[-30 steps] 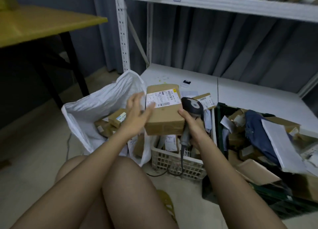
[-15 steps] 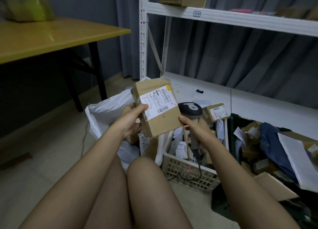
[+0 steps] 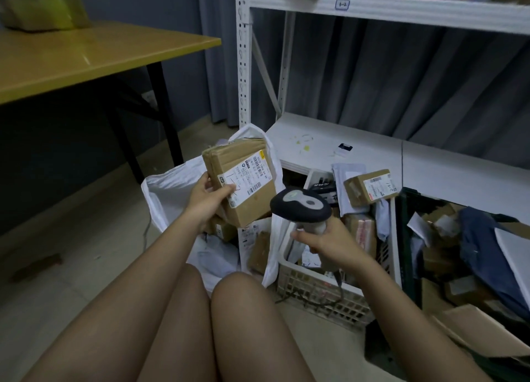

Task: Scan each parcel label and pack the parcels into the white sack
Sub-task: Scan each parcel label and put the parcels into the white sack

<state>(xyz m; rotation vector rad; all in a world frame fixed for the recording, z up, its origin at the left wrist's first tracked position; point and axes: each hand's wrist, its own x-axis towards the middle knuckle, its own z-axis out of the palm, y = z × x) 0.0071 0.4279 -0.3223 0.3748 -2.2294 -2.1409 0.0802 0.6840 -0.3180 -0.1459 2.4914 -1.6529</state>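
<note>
Your left hand (image 3: 207,202) grips a parcel (image 3: 239,185), right hand (image 3: 324,238) clasps the scanner (image 3: 301,206); sack (image 3: 169,192) at 9 o'clock part-filled, more parcels remain

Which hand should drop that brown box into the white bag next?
The left hand. It already grips the parcel right above the open white sack. The right hand is busy holding the scanner over the white basket, farther from the sack.
</note>
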